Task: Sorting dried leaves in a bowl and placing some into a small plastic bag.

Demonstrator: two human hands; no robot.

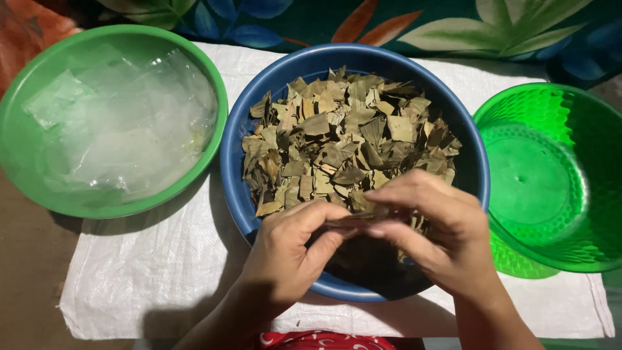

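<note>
Your left hand (285, 249) and right hand (434, 230) meet fingertip to fingertip, both pinched on a thin stack of dried leaf pieces (363, 217) over the near rim of the blue basin (241, 194). The basin holds a heap of cut dried leaves (343, 139). To its left sits a green bowl (26, 188) of clear plastic sheets (123, 123); to its right, a translucent green bowl (557, 175), tilted. All rest on a white woven sack (149, 272).

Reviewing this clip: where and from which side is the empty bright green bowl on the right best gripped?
Probably at the near rim of the green bowl, coming from the person's right side. It sits tilted with its opening toward the blue basin, so that edge is raised and free; both hands are holding leaf pieces.
</note>
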